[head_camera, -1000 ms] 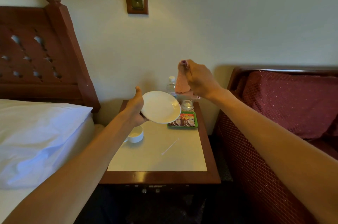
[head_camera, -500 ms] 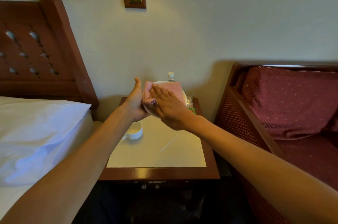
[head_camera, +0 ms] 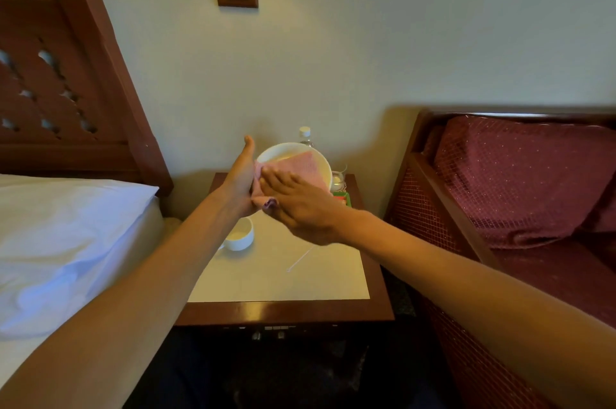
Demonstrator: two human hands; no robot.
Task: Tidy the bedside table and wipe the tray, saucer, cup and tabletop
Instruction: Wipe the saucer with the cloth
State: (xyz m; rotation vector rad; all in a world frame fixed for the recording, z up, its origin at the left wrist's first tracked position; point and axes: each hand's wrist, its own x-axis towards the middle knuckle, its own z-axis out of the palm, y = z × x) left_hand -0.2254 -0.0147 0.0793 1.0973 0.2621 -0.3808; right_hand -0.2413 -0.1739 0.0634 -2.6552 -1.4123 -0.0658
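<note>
Head view: left hand (head_camera: 240, 182) grips the saucer (head_camera: 301, 152) above the bedside table (head_camera: 286, 275); a second ago the right hand (head_camera: 300, 205) held the pink cloth (head_camera: 301, 171) clear, fingers now flat pressing it on. Saucer wiping judged underway; cup (head_camera: 240, 237) pending

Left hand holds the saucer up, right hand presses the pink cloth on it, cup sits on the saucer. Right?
Not quite. The head view shows the cup standing on the tabletop, below the left hand, not on the saucer. The rest holds: the right hand presses the pink cloth onto the raised saucer.
</note>
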